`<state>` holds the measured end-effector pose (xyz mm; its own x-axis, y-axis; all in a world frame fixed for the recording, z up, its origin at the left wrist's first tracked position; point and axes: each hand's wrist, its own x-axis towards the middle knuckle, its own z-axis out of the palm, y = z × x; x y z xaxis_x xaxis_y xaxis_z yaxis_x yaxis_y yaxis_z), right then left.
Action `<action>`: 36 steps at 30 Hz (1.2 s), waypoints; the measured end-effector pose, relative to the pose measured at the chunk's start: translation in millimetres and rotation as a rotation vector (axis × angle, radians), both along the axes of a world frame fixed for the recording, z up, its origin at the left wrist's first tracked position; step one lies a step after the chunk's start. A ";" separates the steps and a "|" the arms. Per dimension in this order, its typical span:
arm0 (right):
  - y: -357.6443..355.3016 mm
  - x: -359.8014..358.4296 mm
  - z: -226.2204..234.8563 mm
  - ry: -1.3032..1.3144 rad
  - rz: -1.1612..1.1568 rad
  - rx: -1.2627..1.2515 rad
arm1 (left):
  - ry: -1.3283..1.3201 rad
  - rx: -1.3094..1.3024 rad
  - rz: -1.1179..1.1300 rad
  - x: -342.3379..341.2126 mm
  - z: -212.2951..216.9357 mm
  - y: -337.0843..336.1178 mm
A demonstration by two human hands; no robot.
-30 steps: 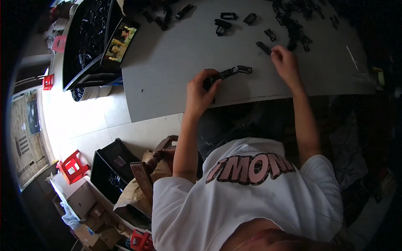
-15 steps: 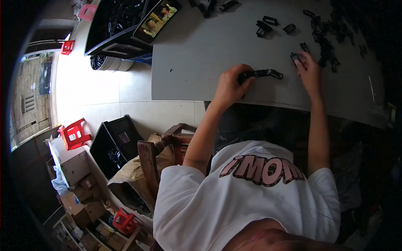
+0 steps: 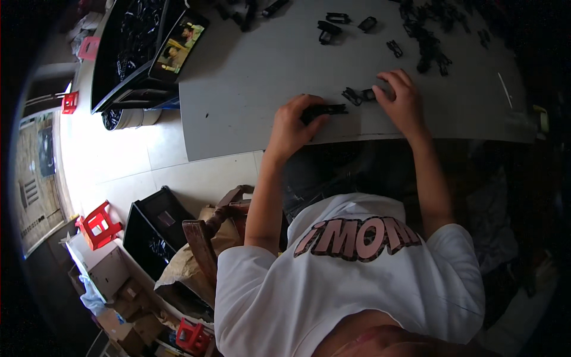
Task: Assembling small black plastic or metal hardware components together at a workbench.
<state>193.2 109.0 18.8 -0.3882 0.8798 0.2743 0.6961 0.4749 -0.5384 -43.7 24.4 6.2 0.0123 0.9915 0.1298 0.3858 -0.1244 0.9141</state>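
Observation:
My left hand [image 3: 291, 124] rests at the table's near edge, fingers wrapped round a dark strip of black plastic pieces [image 3: 331, 109] that sticks out to the right. To its right, my right hand [image 3: 403, 102] pinches a small black plastic piece [image 3: 369, 94] between thumb and fingers. Against that piece's left end lies an open-framed black piece [image 3: 352, 97]; whether the two are joined I cannot tell. A small gap separates these from the strip in my left hand. Beyond the right hand a loose black frame [image 3: 394, 49] lies on the grey table [image 3: 238, 89].
Loose black pieces [image 3: 329, 31] lie farther back, with a tangled heap [image 3: 425, 44] at the back right. A phone [image 3: 179, 46] playing video leans on a black crate [image 3: 128, 89] of parts at left. Below stand a bucket [image 3: 138, 118], a wooden chair [image 3: 199, 238] and a red stool [image 3: 100, 225].
My right hand has come left and down with its black piece, closer to the left hand. The strip showing from my left hand is shorter. The whole view has shifted.

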 end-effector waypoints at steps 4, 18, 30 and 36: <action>-10.2 0.1 6.6 0.031 0.021 0.009 | 0.033 0.052 -0.001 1.0 -0.8 0.5; -38.3 -41.8 10.1 -0.117 -0.141 -0.050 | 0.028 0.013 -0.077 1.2 0.7 1.5; -31.6 -45.7 6.9 -0.162 -0.073 -0.152 | 0.060 -0.044 -0.036 2.6 1.2 1.4; -37.7 -48.7 23.1 0.007 0.215 -0.268 | -0.024 -0.083 -0.029 1.5 3.1 0.8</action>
<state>144.5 71.3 41.8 -0.5714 0.8193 0.0480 0.5912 0.4515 -0.6683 -42.2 25.2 9.3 0.0389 0.9981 0.0476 0.3610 -0.0584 0.9307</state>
